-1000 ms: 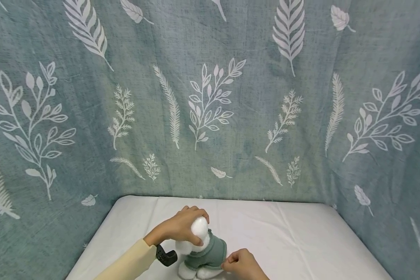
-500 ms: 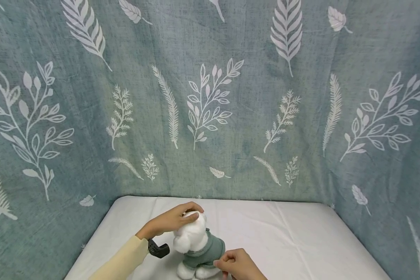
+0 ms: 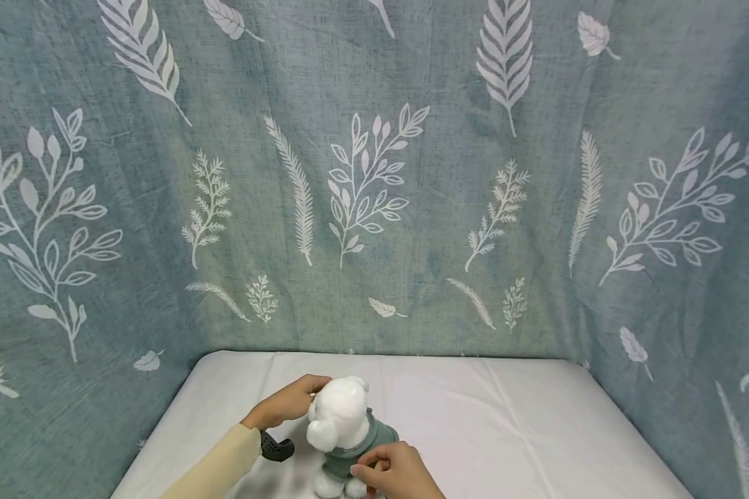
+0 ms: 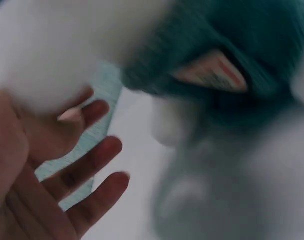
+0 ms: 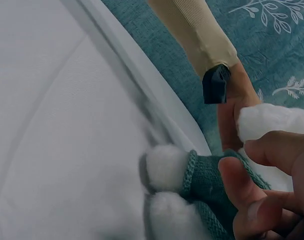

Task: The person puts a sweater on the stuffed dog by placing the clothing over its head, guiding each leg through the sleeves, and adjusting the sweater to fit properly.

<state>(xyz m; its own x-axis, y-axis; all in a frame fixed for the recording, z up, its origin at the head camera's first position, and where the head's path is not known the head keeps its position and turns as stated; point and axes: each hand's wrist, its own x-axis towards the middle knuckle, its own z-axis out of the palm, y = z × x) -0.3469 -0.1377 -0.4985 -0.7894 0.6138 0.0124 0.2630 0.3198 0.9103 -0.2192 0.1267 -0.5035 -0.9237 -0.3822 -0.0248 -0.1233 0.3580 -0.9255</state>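
Note:
A white plush toy [image 3: 343, 409] in a green knitted sweater [image 3: 374, 436] stands on the white surface, its head to the left. My left hand [image 3: 290, 402] is at the far left side of the head, its fingers loosely extended. The left wrist view shows the left fingers [image 4: 99, 160] spread beside blurred white plush, and an orange and white label [image 4: 214, 72] on the sweater. My right hand [image 3: 396, 471] is in front of the toy's body with bent fingers. In the right wrist view its thumb and forefinger stand apart by the sweater, pinching nothing visible.
The toy stands on a white cloth-covered surface [image 3: 505, 416]. Green-blue curtains [image 3: 374, 298] with white leaf prints rise behind and at both sides. A black device [image 3: 277, 447] is strapped to the left wrist.
My left hand has slid off the top of the plush head and down its far left side. My right hand has moved left across the front of the sweater.

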